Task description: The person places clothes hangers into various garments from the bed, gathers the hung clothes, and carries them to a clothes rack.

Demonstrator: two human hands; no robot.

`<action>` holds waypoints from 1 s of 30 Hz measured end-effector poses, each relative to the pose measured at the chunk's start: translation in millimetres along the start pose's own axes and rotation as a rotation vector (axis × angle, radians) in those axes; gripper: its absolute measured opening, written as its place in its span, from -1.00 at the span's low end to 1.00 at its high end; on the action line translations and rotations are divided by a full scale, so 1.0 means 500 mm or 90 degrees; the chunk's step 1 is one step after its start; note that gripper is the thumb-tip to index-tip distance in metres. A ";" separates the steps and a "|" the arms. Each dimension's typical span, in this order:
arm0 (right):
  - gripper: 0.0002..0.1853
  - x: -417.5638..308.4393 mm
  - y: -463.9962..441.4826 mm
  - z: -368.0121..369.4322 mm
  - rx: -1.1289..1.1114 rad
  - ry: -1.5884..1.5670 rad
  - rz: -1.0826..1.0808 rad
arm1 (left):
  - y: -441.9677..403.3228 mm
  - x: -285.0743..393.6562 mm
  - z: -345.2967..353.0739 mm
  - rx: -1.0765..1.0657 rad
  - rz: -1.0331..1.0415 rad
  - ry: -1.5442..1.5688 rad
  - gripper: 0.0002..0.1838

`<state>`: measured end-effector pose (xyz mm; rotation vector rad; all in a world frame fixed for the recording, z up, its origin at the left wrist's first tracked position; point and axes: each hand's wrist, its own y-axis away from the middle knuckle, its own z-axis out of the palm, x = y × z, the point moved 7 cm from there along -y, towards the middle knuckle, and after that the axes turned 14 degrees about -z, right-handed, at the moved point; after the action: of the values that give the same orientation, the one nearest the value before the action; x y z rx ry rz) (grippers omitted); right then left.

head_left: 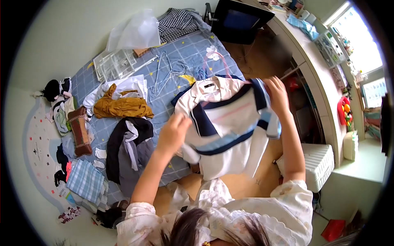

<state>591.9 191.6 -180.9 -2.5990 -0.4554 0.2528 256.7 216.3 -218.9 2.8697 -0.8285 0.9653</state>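
Observation:
A white shirt with navy and light-blue bands (230, 135) hangs stretched between my two hands over the bed's edge. My left hand (173, 132) is closed on its side nearer the bed, with the fingers partly hidden. At the other shoulder my right hand (277, 95) grips the navy and light-blue sleeve. Behind it, a cream collared garment (217, 91) lies on the bed on top of a dark navy one. Blue hangers (164, 74) lie beyond, and a pink hanger with a white flower (212, 53) is just past the cream collar.
Mustard clothing (123, 104), dark clothing (127, 143) and a brown pillow (80, 131) lie on the blue checked bed (164, 108). Clear boxes (115, 63) sit near the wall. A white ribbed case (312, 166) stands at the right, below a long desk (316, 74).

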 end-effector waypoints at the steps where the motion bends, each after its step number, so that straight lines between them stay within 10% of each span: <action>1: -0.85 0.058 -0.033 0.084 -0.001 -0.058 0.001 | -0.052 -0.052 0.045 0.018 -0.016 -0.015 -0.87; 5: -0.56 0.199 -0.065 0.411 0.030 -0.075 0.142 | -0.161 -0.190 0.208 0.079 -0.122 -0.231 -0.59; 13: -0.73 -0.196 0.219 0.640 -0.131 -0.380 0.133 | 0.191 -0.287 0.389 -0.127 -0.269 -0.311 -0.52; 18: -0.76 -0.387 0.358 0.665 -0.338 -0.503 0.230 | 0.575 -0.412 0.314 -0.335 -0.553 -0.337 -0.42; 30: -0.81 -0.836 0.278 0.907 -0.525 -0.608 0.174 | 0.910 -0.706 0.044 -0.094 -0.769 -0.200 -0.28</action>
<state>125.6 121.3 -601.8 -3.1574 -0.5891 1.7603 -187.8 -8.9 -508.4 2.6110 0.7879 0.2673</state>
